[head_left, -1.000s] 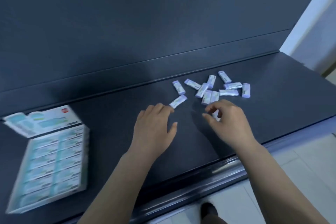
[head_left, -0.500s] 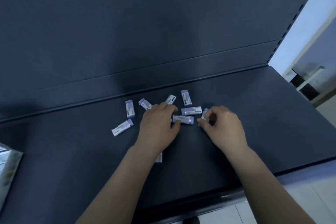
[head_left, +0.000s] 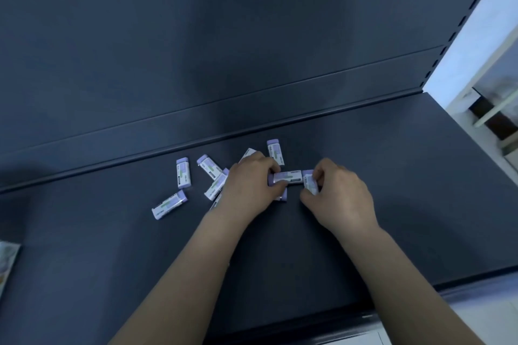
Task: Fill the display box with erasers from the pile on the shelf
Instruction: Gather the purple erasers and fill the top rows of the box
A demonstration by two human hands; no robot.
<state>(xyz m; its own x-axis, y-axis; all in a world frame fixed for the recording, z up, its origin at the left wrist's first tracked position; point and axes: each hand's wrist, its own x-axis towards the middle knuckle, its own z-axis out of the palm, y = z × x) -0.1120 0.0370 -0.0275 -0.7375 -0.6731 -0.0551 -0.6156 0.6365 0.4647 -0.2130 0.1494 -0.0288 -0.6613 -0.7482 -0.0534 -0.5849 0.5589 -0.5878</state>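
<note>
Head view, looking down on a dark shelf (head_left: 392,204) with a dark back panel (head_left: 252,36) behind.

Left hand (head_left: 249,185) at centre, palm down, fingers curled over the pile; thumb and fingertips pinching the left end of a horizontal eraser (head_left: 288,177). Further erasers partly hidden beneath the palm, one end showing at 5 o'clock of the hand (head_left: 283,196).

Right hand (head_left: 339,196) just at 3 o'clock of the left, fingers curled, thumb and forefinger pinching a small eraser (head_left: 309,183) held roughly upright. Said eraser touching or nearly touching the right end of the horizontal one; cannot tell which.

Loose erasers scattered at 9 to 12 o'clock of the left hand: one upright at far left (head_left: 183,172), one slanted at 8 o'clock (head_left: 169,204), one tilted near the wrist side (head_left: 209,166), one slanted against the hand (head_left: 216,187), one peeping above the knuckles (head_left: 248,153), one upright at 1 o'clock (head_left: 275,152). All white-sleeved with lilac ends and green patches; dark print present, too small to read. No brand legible.

Display box (head_left: 7,263): only a pale printed corner in frame at the 8 o'clock edge, well apart from the pile. Print blurred, unreadable.

White fittings (head_left: 493,109) beyond the shelf end at 2 o'clock.
</note>
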